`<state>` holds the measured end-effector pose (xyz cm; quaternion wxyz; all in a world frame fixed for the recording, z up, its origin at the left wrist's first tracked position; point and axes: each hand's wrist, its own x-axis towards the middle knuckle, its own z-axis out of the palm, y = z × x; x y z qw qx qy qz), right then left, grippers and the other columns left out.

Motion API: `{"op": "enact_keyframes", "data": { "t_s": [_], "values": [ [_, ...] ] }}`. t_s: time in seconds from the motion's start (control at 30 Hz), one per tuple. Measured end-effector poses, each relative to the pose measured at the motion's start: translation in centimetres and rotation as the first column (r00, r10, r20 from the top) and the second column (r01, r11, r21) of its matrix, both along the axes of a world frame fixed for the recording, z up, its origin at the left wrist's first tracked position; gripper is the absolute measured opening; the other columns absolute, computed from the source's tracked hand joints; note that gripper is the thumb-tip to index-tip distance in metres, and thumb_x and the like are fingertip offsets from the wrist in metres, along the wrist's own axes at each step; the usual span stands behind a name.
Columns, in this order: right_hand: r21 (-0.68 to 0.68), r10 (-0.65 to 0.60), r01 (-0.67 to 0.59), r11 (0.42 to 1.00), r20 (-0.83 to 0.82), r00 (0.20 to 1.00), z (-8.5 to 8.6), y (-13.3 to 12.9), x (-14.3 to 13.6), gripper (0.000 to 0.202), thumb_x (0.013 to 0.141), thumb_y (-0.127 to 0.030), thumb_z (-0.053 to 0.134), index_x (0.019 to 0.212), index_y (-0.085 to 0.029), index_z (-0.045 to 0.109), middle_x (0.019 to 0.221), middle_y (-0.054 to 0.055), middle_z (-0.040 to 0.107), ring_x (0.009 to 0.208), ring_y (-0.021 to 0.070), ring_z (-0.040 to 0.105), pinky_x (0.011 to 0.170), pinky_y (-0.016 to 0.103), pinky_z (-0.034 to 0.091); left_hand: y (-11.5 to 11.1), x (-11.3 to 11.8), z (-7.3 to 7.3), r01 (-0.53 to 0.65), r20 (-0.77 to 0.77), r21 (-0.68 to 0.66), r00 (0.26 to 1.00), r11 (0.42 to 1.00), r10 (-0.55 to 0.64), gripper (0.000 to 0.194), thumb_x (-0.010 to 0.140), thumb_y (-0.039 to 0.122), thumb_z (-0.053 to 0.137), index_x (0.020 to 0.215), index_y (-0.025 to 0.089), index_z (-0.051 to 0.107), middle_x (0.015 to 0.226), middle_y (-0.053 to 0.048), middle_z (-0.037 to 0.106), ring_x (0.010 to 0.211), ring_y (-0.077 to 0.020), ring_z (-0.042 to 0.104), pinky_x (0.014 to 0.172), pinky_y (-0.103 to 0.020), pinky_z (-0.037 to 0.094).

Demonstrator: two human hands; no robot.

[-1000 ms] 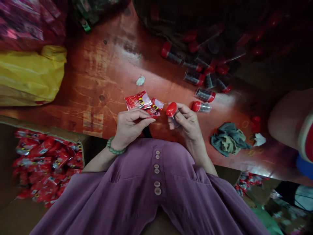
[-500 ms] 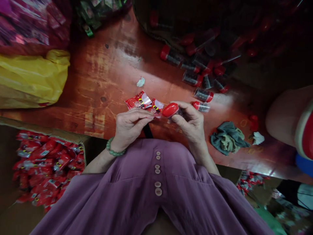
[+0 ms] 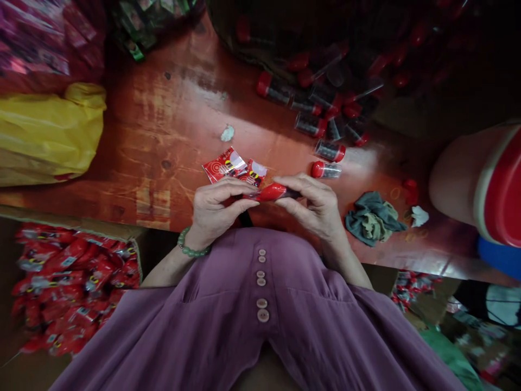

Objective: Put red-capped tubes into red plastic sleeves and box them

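Note:
My right hand [image 3: 312, 205] grips a small clear bottle with a rounded red cap [image 3: 272, 191], held sideways with the cap toward the left. My left hand [image 3: 215, 205], with a green bead bracelet at its wrist, pinches a small plastic bag [image 3: 251, 195] whose edge meets the cap. How far the cap sits inside the bag I cannot tell. Just beyond my fingers, flat red printed packets [image 3: 223, 165] lie on the wooden table [image 3: 154, 136]. A similar red-capped bottle [image 3: 326, 169] rests on its side beyond my right hand.
Several red-capped bottles [image 3: 310, 124] lie at the back right. A grey-green cloth [image 3: 374, 218] and a bucket with a red lid [image 3: 458, 176] are to the right. A yellow bag [image 3: 49, 136] sits at left, above a carton of red packaged items [image 3: 77, 282].
The red-capped bottle has turned level and moved left, its cap now against the bag at my left fingers. My hands are closer together. The camera view has shifted slightly.

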<state>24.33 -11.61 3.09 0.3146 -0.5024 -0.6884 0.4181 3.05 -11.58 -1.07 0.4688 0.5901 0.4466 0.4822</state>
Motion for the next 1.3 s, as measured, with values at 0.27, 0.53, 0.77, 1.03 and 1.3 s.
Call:
{"op": "enact_keyframes", "data": {
  "t_s": [0.27,0.53,0.77,1.03,1.3],
  "values": [
    [-0.017,0.189,-0.190,0.982,0.213,0.959,0.5,0.0,1.2,0.032,0.097,-0.036,0.062,0.126,-0.027,0.069,0.101,0.006,0.075,0.085,0.0178,0.067,0.080,0.032,0.055,-0.4,0.2,-0.9,0.063,0.044,-0.109,0.997,0.992,-0.058,0.011,0.074,0.028,0.084,0.082,0.023,0.079,0.083,-0.003,0.080,0.078,-0.0155,0.074,0.078,-0.029,0.062],
    [-0.202,0.406,-0.363,0.910,0.250,0.879,0.3,1.0,1.6,0.037,0.099,-0.043,0.056,0.128,-0.024,0.069,0.099,0.008,0.074,0.086,0.0197,0.068,0.078,0.032,0.052,-0.3,0.4,-1.4,0.159,0.080,-0.267,0.987,0.950,-0.142,0.007,0.077,0.026,0.080,0.083,0.022,0.080,0.085,-0.004,0.079,0.079,-0.0154,0.074,0.079,-0.027,0.061],
    [-0.294,0.434,-0.396,0.870,0.075,0.898,-0.4,1.8,1.1,0.033,0.095,-0.035,0.064,0.126,-0.026,0.069,0.107,0.007,0.076,0.092,0.0196,0.070,0.084,0.033,0.054,-0.4,0.6,-1.4,0.182,0.093,-0.404,0.983,0.897,-0.157,0.015,0.077,0.033,0.079,0.083,0.020,0.080,0.080,-0.004,0.079,0.071,-0.0156,0.071,0.071,-0.026,0.058],
    [-0.271,0.202,-0.211,0.939,-0.063,0.977,-1.4,1.0,0.6,0.026,0.095,-0.036,0.064,0.117,-0.026,0.072,0.110,0.005,0.076,0.098,0.0192,0.069,0.094,0.037,0.054,-0.3,0.1,-1.5,0.176,0.290,-0.563,0.957,0.808,-0.007,0.047,0.073,0.045,0.083,0.111,0.018,0.073,0.095,-0.007,0.078,0.076,-0.0166,0.073,0.068,-0.027,0.061],
    [-0.323,-0.061,-0.007,0.946,-0.200,0.978,-2.3,-0.2,-0.4,0.026,0.093,-0.035,0.067,0.116,-0.027,0.071,0.109,0.001,0.075,0.099,0.0163,0.069,0.095,0.034,0.053,-1.5,1.4,-1.0,0.276,0.544,-0.594,0.830,0.756,0.124,0.034,0.069,0.046,0.087,0.084,0.018,0.076,0.081,-0.005,0.077,0.075,-0.0158,0.073,0.074,-0.028,0.062]
  ]
}}
